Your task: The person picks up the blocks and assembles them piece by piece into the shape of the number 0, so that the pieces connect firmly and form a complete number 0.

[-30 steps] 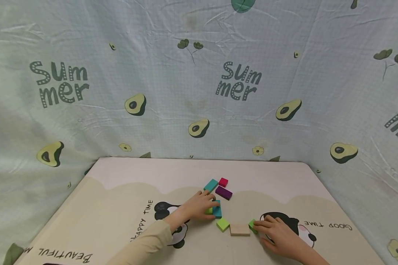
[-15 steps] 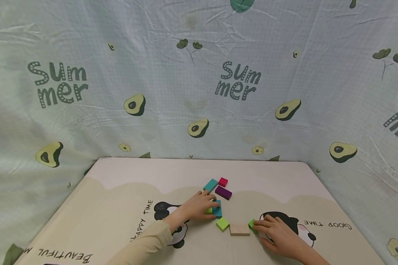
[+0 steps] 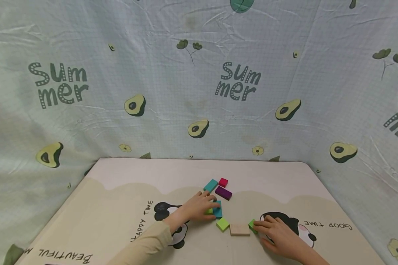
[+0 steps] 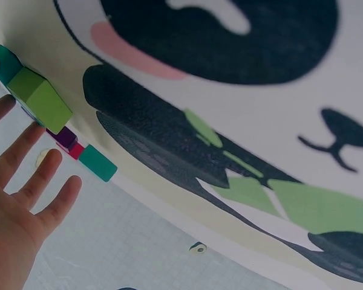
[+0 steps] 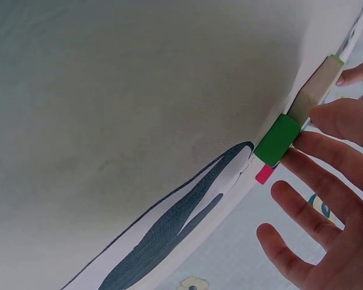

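My left hand (image 3: 199,206) is at a blue block (image 3: 217,210). Its index finger lies over the block's far part and its thumb is at the near corner. A lime block (image 3: 209,211) is partly hidden under that hand; it shows as a green block (image 4: 42,99) in the left wrist view. My right hand (image 3: 278,233) touches a green block (image 3: 252,226) with its fingertips, fingers fairly straight, thumb apart. The same green block (image 5: 278,140) shows beside those fingers in the right wrist view. Between the hands lie another lime block (image 3: 223,224) and a plain wooden block (image 3: 240,230).
Behind the left hand lie a teal block (image 3: 210,185), a purple block (image 3: 223,193) and a small red block (image 3: 223,182). The table (image 3: 119,206) carries panda prints and lettering. A curtain (image 3: 166,81) printed with avocados hangs beyond its far edge.
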`<state>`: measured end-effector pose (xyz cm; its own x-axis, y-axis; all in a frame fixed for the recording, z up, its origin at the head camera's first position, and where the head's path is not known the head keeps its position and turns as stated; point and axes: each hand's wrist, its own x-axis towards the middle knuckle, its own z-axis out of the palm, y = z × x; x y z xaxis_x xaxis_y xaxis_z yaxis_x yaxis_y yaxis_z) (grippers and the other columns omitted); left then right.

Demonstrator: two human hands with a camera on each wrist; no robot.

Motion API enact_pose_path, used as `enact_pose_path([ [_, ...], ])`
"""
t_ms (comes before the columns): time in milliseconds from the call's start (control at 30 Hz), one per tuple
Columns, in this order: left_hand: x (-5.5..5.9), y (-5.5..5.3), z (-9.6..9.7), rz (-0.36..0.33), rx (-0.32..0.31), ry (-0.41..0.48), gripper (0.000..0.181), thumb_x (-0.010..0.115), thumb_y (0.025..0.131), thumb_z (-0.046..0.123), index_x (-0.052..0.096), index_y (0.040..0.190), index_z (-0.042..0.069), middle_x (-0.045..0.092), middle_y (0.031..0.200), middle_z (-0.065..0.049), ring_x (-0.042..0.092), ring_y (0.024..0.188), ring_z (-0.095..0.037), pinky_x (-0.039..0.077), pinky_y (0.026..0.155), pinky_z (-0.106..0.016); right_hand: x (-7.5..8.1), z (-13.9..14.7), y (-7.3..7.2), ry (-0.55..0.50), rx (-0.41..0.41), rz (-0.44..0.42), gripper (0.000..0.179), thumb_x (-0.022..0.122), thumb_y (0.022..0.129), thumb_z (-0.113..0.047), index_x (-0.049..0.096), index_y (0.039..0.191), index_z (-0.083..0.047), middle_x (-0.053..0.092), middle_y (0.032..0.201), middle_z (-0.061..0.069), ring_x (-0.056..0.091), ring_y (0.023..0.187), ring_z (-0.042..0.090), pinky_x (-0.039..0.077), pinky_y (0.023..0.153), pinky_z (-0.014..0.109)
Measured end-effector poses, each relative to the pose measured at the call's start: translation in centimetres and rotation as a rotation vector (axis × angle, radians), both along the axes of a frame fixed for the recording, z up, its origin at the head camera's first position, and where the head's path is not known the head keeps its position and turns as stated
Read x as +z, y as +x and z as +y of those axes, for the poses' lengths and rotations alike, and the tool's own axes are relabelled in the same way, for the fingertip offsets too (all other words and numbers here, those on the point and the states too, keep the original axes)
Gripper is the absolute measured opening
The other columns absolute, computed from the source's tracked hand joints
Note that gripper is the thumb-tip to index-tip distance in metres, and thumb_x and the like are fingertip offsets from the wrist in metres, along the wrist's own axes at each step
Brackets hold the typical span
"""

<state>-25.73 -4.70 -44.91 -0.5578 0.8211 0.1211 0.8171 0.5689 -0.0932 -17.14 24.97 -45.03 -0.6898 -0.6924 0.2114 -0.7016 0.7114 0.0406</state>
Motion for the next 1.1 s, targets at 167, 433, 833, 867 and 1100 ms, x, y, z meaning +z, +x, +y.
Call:
enact_pose_path([
  [167, -0.09, -0.03, -0.01, -0.002, 0.001, -0.001, 0.038, 0.054, 0.085, 0.044, 0.054, 0.118, 0.027, 0.055, 0.118, 0.002, 0.047, 0.106, -0.015, 0.041, 0.083, -0.03, -0.01, 0.01, -0.04, 0.006, -0.002, 0.004, 0.034, 0.065, 0.077, -0.026, 0.063, 0.11, -0.021, 0.063, 0.109, -0.005, 0.044, 0.084, 0.005, 0.037, 0.064, 0.027],
  [433, 0.16, 0.19, 0.06, -0.011, 0.006, -0.006, 0.038, 0.055, 0.084, 0.044, 0.055, 0.118, 0.027, 0.055, 0.118, 0.001, 0.047, 0.106, -0.016, 0.041, 0.085, -0.032, -0.09, 0.06, -0.06, 0.006, -0.003, 0.008, 0.034, 0.065, 0.077, -0.027, 0.063, 0.111, -0.022, 0.063, 0.108, -0.006, 0.044, 0.083, 0.005, 0.037, 0.064, 0.028],
  [833, 0.14, 0.2, 0.15, 0.011, 0.009, -0.015, 0.038, 0.054, 0.084, 0.045, 0.055, 0.118, 0.027, 0.055, 0.118, 0.002, 0.047, 0.105, -0.015, 0.041, 0.083, -0.03, -0.17, 0.16, -0.05, -0.006, 0.011, 0.039, 0.035, 0.066, 0.076, -0.027, 0.063, 0.11, -0.023, 0.063, 0.108, -0.007, 0.043, 0.083, 0.004, 0.037, 0.065, 0.028],
  [867, 0.14, 0.2, 0.14, 0.014, 0.009, -0.013, 0.038, 0.054, 0.084, 0.045, 0.055, 0.118, 0.027, 0.055, 0.118, 0.002, 0.047, 0.105, -0.015, 0.041, 0.083, -0.03, -0.18, 0.16, -0.06, -0.007, 0.012, 0.039, 0.035, 0.066, 0.076, -0.027, 0.063, 0.11, -0.023, 0.063, 0.108, -0.007, 0.042, 0.083, 0.004, 0.037, 0.065, 0.028],
  [1100, 0.2, 0.19, 0.2, 0.008, 0.015, -0.012, 0.039, 0.054, 0.084, 0.046, 0.055, 0.118, 0.027, 0.055, 0.118, 0.003, 0.047, 0.106, -0.015, 0.041, 0.084, -0.03, -0.09, 0.07, -0.04, -0.011, 0.001, 0.03, 0.034, 0.066, 0.076, -0.027, 0.063, 0.109, -0.023, 0.064, 0.107, -0.007, 0.042, 0.083, 0.004, 0.036, 0.064, 0.027],
])
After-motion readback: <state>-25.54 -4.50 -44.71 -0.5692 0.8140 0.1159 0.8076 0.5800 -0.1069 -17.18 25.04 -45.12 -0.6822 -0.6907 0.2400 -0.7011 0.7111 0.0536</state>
